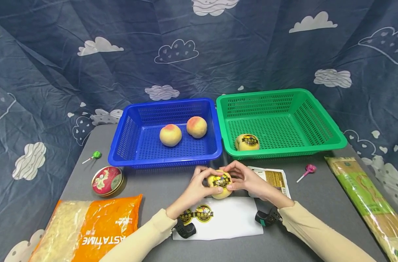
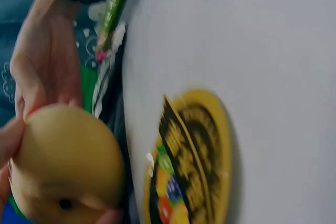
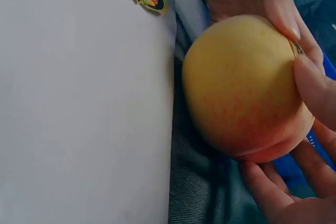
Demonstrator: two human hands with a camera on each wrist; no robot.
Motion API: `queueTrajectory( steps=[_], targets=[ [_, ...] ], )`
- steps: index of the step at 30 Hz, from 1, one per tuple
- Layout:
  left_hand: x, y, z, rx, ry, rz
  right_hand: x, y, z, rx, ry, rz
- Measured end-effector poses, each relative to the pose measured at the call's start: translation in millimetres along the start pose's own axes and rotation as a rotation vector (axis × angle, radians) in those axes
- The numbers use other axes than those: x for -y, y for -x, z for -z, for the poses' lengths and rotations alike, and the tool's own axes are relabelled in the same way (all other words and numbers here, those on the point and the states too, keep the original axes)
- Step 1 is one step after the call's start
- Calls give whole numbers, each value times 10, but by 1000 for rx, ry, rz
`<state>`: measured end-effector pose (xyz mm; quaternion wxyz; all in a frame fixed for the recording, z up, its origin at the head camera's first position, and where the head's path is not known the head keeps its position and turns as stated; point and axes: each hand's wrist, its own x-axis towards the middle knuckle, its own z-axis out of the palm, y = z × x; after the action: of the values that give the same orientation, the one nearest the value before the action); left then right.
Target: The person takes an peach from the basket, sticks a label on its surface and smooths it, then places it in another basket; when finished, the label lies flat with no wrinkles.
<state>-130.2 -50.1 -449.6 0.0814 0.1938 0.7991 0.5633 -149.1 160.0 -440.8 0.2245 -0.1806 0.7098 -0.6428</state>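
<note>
Both hands hold a yellow peach above the far edge of a white sheet. My left hand grips its left side, thumb across the front. From the right, my right hand has thumb and fingers curled on it. A black-and-gold sticker lies across the fruit's near face. Two similar stickers, one a round label, remain at the sheet's left end. In the right wrist view the peach shows a reddish blush; the left wrist view shows its dark stem hollow.
A blue basket holds two peaches without visible labels. A labelled peach sits in the green basket. Around them lie a round tin, an orange bag, lollipops, a flat packet and a long green package.
</note>
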Motion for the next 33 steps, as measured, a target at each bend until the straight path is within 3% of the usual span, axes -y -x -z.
queueTrajectory(
  steps=[9, 15, 19, 24, 28, 33],
  targets=[
    [2, -12, -11, 19, -36, -63, 25, 68, -100, -59, 167, 100],
    [-45, -11, 6, 34, 4, -34, 12, 117, -57, -41, 94, 102],
    [-295, 52, 20, 29, 78, -27, 56, 217, 34, -32, 39, 98],
    [-682, 67, 70, 54, 153, -70, 160, 410, 234, -95, 52, 206],
    [-798, -88, 104, 53, 165, -158, 250, 555, 467, -206, 83, 248],
    [-983, -439, 195, 40, 165, -240, 273, 710, 787, -337, 88, 182]
  ],
)
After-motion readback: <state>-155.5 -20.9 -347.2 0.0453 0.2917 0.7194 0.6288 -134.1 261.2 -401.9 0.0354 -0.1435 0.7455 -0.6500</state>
